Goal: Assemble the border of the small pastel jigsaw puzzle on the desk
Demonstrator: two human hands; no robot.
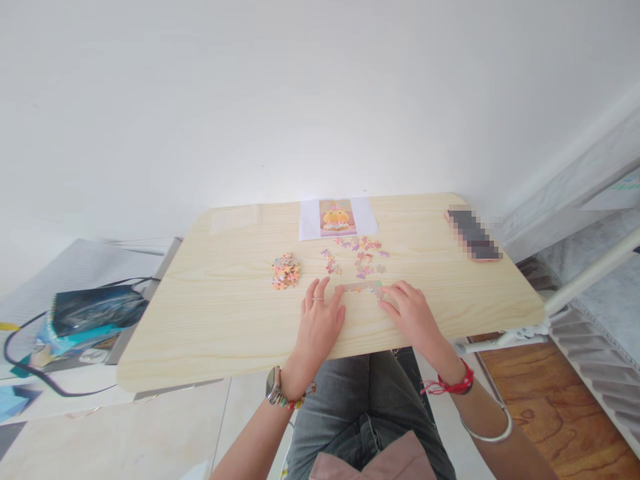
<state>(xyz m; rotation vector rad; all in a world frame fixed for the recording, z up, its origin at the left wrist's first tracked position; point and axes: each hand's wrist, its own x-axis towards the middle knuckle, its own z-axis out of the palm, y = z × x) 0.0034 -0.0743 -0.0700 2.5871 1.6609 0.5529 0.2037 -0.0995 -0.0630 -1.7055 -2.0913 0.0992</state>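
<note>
A strip of joined jigsaw puzzle pieces (359, 287) lies near the front of the table. My left hand (323, 313) rests on the wood with fingers apart, its index fingertip at the strip's left end. At the other end, my right hand (409, 310) has thumb and forefinger closed around a small greyish puzzle piece (380, 293), partly hidden by the fingers. Beyond the strip are loose pinkish and purple puzzle pieces (367, 257), some of which seem joined. A heap of orange and pink puzzle pieces (286, 272) sits to the left.
A paper sheet with a printed picture of an orange figure (337, 218) lies by the wall. The phone (474, 233) is at the table's (210, 320) right. A pale, flat translucent sheet (235, 218) is at back left. Dark bags (97, 310) lie beyond the left edge.
</note>
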